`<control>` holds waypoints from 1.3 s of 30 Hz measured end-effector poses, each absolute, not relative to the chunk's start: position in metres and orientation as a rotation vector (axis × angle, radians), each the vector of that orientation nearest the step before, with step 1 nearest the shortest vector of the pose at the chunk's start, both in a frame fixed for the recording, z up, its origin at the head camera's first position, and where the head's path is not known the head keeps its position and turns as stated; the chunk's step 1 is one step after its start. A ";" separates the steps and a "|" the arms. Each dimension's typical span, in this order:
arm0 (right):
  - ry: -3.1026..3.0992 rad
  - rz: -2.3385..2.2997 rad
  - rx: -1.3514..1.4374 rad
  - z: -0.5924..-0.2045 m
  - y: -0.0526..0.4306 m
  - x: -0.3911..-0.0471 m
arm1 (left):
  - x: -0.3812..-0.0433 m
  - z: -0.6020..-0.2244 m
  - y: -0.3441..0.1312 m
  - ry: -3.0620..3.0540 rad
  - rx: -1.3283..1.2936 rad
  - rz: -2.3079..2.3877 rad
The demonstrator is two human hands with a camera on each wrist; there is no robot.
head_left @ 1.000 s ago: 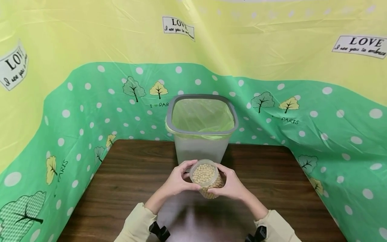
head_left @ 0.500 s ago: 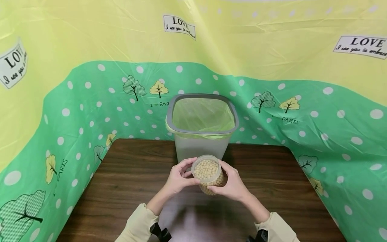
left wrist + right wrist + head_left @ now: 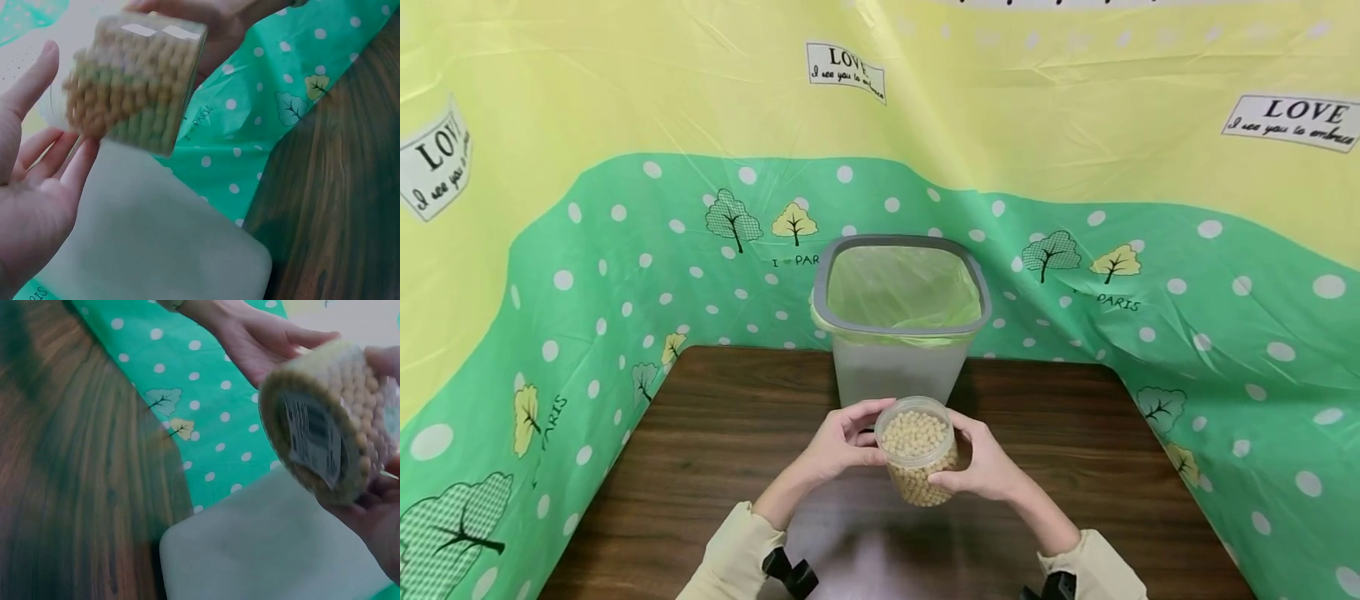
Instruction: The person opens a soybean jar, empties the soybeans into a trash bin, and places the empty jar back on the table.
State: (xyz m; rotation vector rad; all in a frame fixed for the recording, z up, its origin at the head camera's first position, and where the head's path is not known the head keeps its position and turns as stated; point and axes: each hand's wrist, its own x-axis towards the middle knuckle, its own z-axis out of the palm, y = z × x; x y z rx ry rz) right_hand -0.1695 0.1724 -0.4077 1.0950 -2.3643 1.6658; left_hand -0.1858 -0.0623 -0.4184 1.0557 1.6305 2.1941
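A clear plastic jar (image 3: 917,483) full of small round beige beans (image 3: 913,433) is held between both hands, in front of the bin. It tilts, its round rim towards the head camera. My left hand (image 3: 835,442) cups its left side near the rim; in the left wrist view the fingertips (image 3: 87,147) touch the jar while the thumb is spread from them. My right hand (image 3: 988,467) grips the other side, thumb across the front. In the right wrist view a white barcode label (image 3: 315,440) shows on the jar's base.
A pale bin (image 3: 898,367) with a grey rim and a green liner bag (image 3: 902,287) stands at the back of the dark wooden table (image 3: 737,433). A green and yellow printed cloth (image 3: 647,217) hangs round the table's back and sides.
The jar rose slightly, then came down and a little right, and more of its front shows. My left thumb has slid from over the jar's front to its left edge.
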 end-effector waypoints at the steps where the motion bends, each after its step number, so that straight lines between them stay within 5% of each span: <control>1: -2.372 1.621 1.045 -0.406 0.170 -0.167 | -0.184 -0.418 -0.061 1.654 1.027 2.232; 8: -2.405 1.379 0.761 -0.393 0.156 -0.156 | -0.173 -0.413 -0.050 1.837 0.794 2.383; 19: -2.317 1.758 1.100 -0.412 0.175 -0.174 | -0.191 -0.413 -0.062 1.677 1.004 2.108; 33: -2.416 1.408 0.776 -0.401 0.163 -0.168 | -0.182 -0.416 -0.046 1.914 0.682 2.263; 39: -2.392 1.633 0.923 -0.403 0.172 -0.173 | -0.189 -0.414 -0.056 1.841 0.803 2.204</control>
